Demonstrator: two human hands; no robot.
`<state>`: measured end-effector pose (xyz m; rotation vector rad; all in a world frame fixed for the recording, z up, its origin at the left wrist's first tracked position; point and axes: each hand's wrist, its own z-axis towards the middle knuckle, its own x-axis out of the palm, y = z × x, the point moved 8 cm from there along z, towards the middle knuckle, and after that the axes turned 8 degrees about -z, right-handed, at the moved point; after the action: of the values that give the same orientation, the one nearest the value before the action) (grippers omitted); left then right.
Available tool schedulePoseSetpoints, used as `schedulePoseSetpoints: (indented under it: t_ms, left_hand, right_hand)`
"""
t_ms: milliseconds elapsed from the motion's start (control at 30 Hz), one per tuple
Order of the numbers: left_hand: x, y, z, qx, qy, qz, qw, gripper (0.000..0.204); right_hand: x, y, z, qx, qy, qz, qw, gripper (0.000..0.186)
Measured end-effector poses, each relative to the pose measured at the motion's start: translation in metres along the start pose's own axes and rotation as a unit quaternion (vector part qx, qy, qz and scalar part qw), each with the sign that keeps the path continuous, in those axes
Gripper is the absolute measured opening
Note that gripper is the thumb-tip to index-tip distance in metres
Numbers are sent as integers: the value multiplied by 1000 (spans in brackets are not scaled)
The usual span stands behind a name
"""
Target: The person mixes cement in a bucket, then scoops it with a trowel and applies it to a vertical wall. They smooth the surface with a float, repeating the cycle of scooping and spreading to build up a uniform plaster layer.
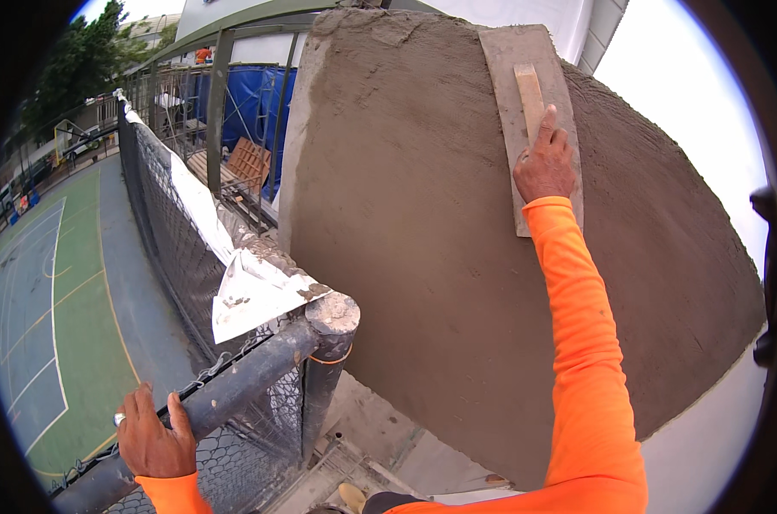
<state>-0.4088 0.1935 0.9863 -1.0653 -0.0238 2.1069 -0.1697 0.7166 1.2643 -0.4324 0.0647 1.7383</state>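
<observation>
My right hand [547,167] grips the handle of a long rectangular plastering float [510,128], its index finger stretched up along the wooden grip. The float lies flat against a wall of wet grey-brown mortar [405,223], near its upper right part. The mortar looks fairly smooth in the middle and rougher along the top and right edges. Down at the left, my left hand [155,435] holds the dark metal top rail [247,377] of a chain-link fence, with a ring on one finger. Both arms wear orange sleeves.
A thick post [333,321] with a mortar-spattered top stands at the fence corner. White sheeting [255,295] is draped over the fence. Beyond lie a sports court [71,317], scaffolding and a blue tarp [255,107]. Below are a ledge and debris [363,463].
</observation>
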Motion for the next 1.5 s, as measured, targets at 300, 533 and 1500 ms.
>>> schedulePoseSetpoints:
  t_ms: [300,533,1500]
  left_hand:
    - [0,5,-5,6,-5,-4,1000,38]
    - [-1,1,-1,8,13,-3,1000,39]
    - [-2,-8,10,7,50,-8,999,44]
  right_hand:
    - [44,51,-116,-169,119,-56,977,92]
    - [-5,-41,-116,-75,27,-39,996,95]
    - [39,181,108,50,7,82,995,82]
